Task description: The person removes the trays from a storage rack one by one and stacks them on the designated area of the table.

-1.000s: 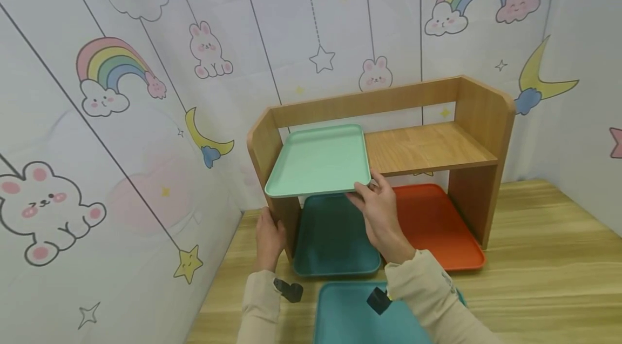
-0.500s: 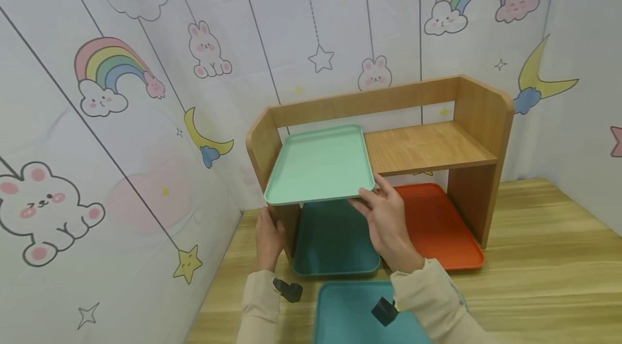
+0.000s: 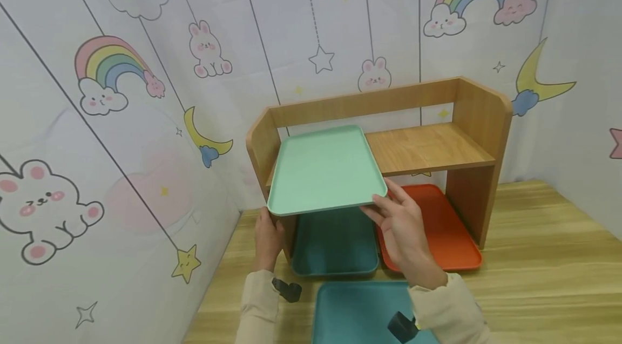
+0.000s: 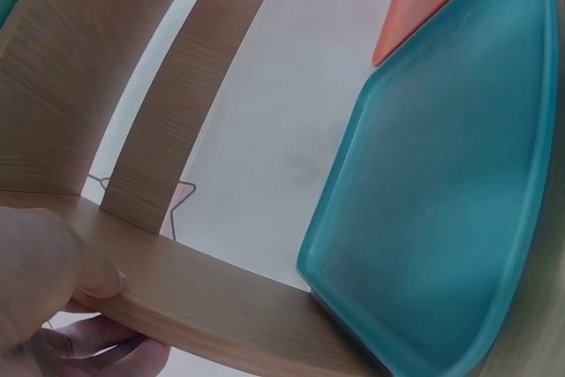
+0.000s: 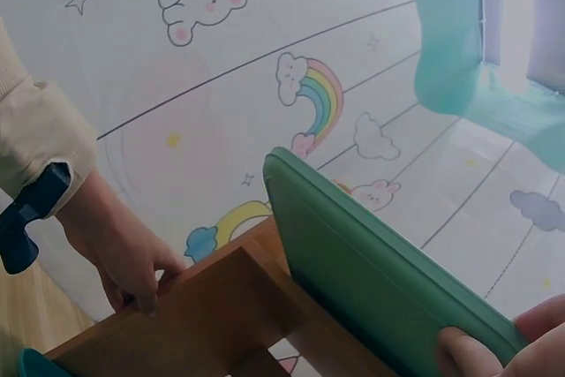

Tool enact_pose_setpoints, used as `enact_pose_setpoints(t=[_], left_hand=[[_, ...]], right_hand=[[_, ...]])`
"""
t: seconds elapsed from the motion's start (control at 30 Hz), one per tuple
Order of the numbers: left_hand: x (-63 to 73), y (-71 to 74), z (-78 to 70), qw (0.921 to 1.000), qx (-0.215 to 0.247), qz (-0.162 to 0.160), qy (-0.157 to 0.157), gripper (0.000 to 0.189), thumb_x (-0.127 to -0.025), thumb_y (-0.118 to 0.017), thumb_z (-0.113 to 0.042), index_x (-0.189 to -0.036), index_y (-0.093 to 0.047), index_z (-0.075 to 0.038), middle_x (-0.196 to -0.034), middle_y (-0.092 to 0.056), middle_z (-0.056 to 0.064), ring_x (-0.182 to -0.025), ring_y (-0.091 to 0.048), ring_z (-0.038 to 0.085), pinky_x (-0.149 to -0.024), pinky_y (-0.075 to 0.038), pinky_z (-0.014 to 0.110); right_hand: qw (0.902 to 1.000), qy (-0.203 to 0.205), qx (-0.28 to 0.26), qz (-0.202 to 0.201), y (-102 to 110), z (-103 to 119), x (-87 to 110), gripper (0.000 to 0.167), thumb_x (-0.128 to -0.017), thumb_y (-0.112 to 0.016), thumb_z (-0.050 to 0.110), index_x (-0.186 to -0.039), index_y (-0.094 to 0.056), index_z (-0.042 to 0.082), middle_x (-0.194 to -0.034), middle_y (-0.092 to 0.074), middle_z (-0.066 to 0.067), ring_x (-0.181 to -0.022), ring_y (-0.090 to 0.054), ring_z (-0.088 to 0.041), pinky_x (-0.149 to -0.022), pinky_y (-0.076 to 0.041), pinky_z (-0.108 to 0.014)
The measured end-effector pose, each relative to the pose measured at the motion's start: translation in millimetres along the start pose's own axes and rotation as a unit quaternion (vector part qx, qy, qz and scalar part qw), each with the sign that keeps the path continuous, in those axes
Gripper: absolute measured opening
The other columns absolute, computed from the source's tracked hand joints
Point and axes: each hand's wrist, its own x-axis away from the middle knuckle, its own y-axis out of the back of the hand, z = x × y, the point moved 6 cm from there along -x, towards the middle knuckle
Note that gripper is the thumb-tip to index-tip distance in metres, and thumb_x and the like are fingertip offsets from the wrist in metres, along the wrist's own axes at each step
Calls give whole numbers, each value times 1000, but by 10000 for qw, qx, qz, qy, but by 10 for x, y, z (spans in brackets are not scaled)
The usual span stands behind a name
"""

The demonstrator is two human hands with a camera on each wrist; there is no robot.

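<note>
My right hand pinches the front right corner of a mint green tray, thumb below and fingers along the edge. The tray slants over the left part of the wooden desk shelf, its front edge sticking out past the shelf board. In the right wrist view the underside of the tray shows. My left hand grips the shelf's left side panel below the tray. In the left wrist view, the thumb of my left hand lies on one face of that panel, with fingers behind it.
Under the shelf board lie a dark teal tray on the left and a red tray on the right. A blue tray lies on the wooden table in front. A patterned wall cloth hangs close behind and at the left.
The mint green tray has come forward, toward me, and slightly right, with my right hand holding its corner. My left hand has stayed on the side panel.
</note>
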Motion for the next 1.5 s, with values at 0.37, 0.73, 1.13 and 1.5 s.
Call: enact_pose_setpoints(t=[0.37, 0.73, 1.13, 1.5], left_hand=[[-1, 2, 13, 9996, -44, 204, 167, 24, -85, -52, 3, -108, -47, 7, -103, -55, 27, -100, -57, 43, -85, -47, 53], [8, -2, 20, 9993, -137, 251, 257, 24, -87, -52, 1, -110, -47, 7, -104, -56, 26, -100, -57, 42, -85, -48, 52], [1, -8, 44, 9987, -38, 331, 383, 27, -88, -52, 0, -114, -46, 6, -110, -55, 27, -105, -57, 42, -91, -46, 53], [4, -13, 34, 9989, -129, 293, 337, 28, -89, -53, 0, -116, -46, 7, -110, -56, 29, -106, -56, 44, -90, -46, 54]], right_hand=[[9997, 22, -71, 229, 180, 185, 134, 61, -99, -46, 5, -152, -17, 6, -151, -31, -15, -114, -60, -13, -90, -52, -29], [9990, 47, -257, 355, 282, 245, 141, 61, -97, -49, 5, -151, -19, 3, -139, -46, -8, -109, -63, -14, -89, -53, -30], [9955, 237, -643, 658, 386, 303, 171, 59, -96, -50, 2, -148, -22, -4, -126, -60, -3, -105, -66, -17, -87, -54, -32], [9933, 229, -940, 625, 524, 358, 190, 40, -95, -52, 1, -135, -49, 3, -120, -66, -6, -95, -69, -21, -87, -54, -33]])
